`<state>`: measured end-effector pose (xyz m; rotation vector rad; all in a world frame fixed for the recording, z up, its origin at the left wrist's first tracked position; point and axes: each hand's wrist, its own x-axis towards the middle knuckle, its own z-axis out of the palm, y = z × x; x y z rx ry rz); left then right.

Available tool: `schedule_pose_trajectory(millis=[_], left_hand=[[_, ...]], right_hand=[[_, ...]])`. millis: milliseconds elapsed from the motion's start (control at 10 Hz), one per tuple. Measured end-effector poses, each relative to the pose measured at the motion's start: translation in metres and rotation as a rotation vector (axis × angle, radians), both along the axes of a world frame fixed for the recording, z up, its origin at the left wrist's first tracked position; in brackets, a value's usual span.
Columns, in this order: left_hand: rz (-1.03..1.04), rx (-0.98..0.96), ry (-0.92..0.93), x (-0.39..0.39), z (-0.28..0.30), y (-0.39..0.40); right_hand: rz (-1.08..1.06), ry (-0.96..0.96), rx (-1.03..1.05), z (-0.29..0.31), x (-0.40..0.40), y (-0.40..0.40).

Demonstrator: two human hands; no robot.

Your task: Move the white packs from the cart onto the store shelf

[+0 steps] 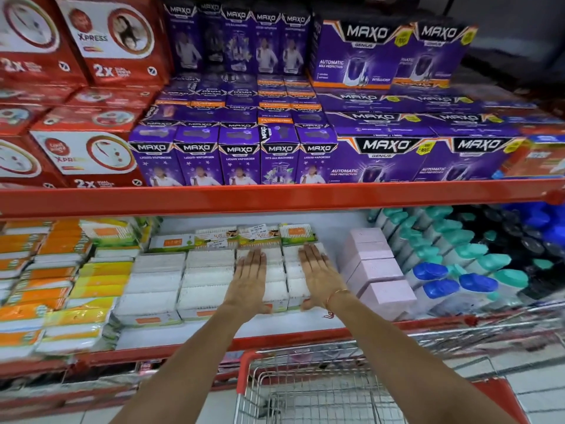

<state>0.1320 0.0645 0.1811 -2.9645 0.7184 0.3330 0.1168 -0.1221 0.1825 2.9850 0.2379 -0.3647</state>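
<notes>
Rows of white packs lie stacked on the lower store shelf, front to back. My left hand lies flat, fingers straight, on top of one row of white packs. My right hand rests flat with straight fingers on the neighbouring row to the right, a thin bangle on its wrist. Neither hand grips a pack. The red-rimmed wire cart stands below my arms at the bottom of the view; what I can see of its basket holds no packs.
Pink boxes stand right of the white packs, then bottles with teal and blue caps. Orange and yellow packs fill the left. Purple Maxo boxes and red boxes crowd the upper shelf behind a red shelf edge.
</notes>
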Motion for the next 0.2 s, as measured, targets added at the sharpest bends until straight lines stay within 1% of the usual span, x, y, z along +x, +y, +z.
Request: schedule_pose_trajectory(millis=[100,200], left_hand=[[0.038,-0.029,0.028,-0.004,0.006,0.001],[0.01,-0.075,0.03,-0.018,0.015,0.003]], right_hand=[[-0.011,0.022,-0.039,0.006,-0.003,0.005],[-0.006,0.018,0.0,0.015,-0.015,0.016]])
